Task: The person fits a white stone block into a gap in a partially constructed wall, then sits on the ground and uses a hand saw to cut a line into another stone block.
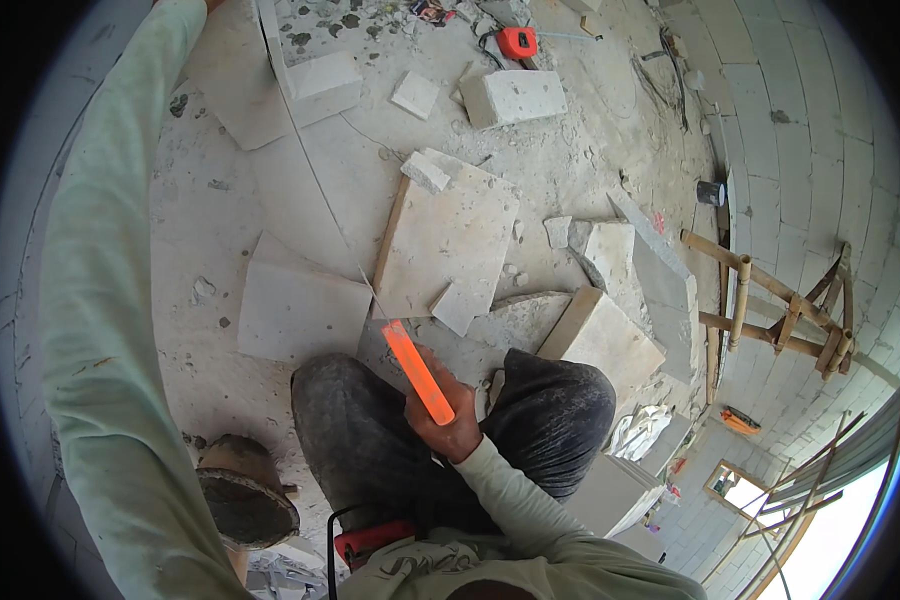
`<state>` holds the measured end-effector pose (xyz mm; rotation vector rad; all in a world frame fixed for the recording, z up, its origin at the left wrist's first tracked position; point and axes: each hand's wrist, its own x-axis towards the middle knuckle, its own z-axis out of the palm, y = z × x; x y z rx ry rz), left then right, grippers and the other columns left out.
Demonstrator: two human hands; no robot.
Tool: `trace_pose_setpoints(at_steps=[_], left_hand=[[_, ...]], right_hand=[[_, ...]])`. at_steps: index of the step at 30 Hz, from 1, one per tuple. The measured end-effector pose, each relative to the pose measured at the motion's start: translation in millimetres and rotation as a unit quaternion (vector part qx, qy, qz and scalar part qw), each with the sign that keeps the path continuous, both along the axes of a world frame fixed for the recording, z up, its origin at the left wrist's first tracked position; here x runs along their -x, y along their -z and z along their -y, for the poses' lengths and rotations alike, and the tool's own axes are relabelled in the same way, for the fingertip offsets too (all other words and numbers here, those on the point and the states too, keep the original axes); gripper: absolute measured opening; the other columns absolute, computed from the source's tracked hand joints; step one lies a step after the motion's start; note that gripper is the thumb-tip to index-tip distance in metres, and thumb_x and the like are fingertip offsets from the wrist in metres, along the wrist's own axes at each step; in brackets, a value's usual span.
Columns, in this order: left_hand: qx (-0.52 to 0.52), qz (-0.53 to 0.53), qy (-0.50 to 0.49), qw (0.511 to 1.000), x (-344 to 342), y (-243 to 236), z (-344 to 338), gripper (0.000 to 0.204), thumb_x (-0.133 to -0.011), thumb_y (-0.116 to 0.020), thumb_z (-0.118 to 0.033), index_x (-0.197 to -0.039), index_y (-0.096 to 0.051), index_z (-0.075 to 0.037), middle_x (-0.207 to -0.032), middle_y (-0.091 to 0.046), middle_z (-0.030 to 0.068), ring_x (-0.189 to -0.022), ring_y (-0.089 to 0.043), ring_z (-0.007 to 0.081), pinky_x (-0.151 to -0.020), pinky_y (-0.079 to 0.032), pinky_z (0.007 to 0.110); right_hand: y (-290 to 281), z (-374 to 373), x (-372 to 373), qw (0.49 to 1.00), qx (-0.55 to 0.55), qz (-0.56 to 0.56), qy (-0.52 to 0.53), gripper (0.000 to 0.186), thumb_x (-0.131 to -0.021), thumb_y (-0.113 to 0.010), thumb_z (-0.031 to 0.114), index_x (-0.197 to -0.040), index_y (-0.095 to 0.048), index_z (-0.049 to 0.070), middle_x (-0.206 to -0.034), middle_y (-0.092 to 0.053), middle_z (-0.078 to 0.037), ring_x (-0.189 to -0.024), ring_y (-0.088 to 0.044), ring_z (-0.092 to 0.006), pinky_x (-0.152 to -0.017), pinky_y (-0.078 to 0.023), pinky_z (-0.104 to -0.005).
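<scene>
While held, the bar (417, 371) looks orange.

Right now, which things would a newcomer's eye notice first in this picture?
First, the bright orange bar-shaped handle in the person's right hand, just below the centre. Next, the small red tape measure near the top edge, beyond a pale rectangular block. Then the brown wooden-pole frame at the right.
</scene>
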<state>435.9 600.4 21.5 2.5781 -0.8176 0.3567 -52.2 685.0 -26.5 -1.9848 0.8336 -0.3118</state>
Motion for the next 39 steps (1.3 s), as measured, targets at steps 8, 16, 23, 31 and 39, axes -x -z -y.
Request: trace_pose_setpoints(at_steps=[8,16,23,31,39], left_hand=[[-0.037,0.073,0.05,0.995,-3.0,3.3,1.8,0.041,-0.087,-0.054,-0.031,-0.083,-0.067,0.008,-0.087,-0.068,0.0247,-0.081,-0.068,0.0378,-0.071,-0.054,0.044],[0.004,-0.05,0.014,0.999,-23.7,4.0,12.2,0.038,-0.086,-0.056,-0.026,-0.082,-0.066,0.011,-0.087,-0.068,0.0258,-0.083,-0.068,0.038,-0.072,-0.054,0.043],[-0.02,-0.009,0.033,0.999,-11.5,7.9,13.7,0.038,-0.086,-0.056,-0.026,-0.079,-0.065,0.011,-0.084,-0.067,0.0259,-0.081,-0.068,0.0376,-0.07,-0.054,0.042],[-0.106,-0.041,0.032,0.993,-94.9,24.4,4.5,0.041,-0.09,-0.046,-0.032,-0.093,-0.064,0.004,-0.101,-0.063,0.0246,-0.094,-0.061,0.041,-0.081,-0.048,0.046],[0.007,-0.043,-0.007,0.999,-10.0,-4.4,12.8,0.039,-0.087,-0.055,-0.027,-0.084,-0.066,0.01,-0.085,-0.068,0.0253,-0.081,-0.068,0.0361,-0.07,-0.055,0.042]], right_hand=[[6.8,43.7,-98.8,0.99,-0.13,-0.055,0.029,0.044,-0.082,-0.058,0.002,-0.124,-0.051,-0.006,-0.092,-0.066,-0.024,-0.086,-0.069,-0.0308,-0.077,-0.052,-0.0326],[-4.0,27.3,-35.7,0.992,-0.096,-0.081,0.016,0.048,-0.08,-0.058,0.0,-0.127,-0.049,-0.006,-0.096,-0.067,-0.023,-0.085,-0.069,-0.0336,-0.073,-0.054,-0.034],[10.5,24.6,-67.2,0.992,-0.108,-0.048,0.037,0.054,-0.077,-0.06,0.001,-0.129,-0.048,-0.005,-0.084,-0.064,-0.023,-0.078,-0.066,-0.0367,-0.069,-0.052,-0.0383],[37.0,43.6,-90.4,0.997,-0.075,0.013,0.014,0.055,-0.075,-0.063,0.004,-0.128,-0.049,-0.003,-0.07,-0.062,-0.023,-0.066,-0.063,-0.0419,-0.062,-0.051,-0.0423],[-3.1,3.0,2.9,0.999,-0.034,-0.028,0.013,0.053,-0.078,-0.06,0.002,-0.129,-0.048,-0.005,-0.084,-0.063,-0.023,-0.079,-0.066,-0.0367,-0.072,-0.052,-0.0381]])
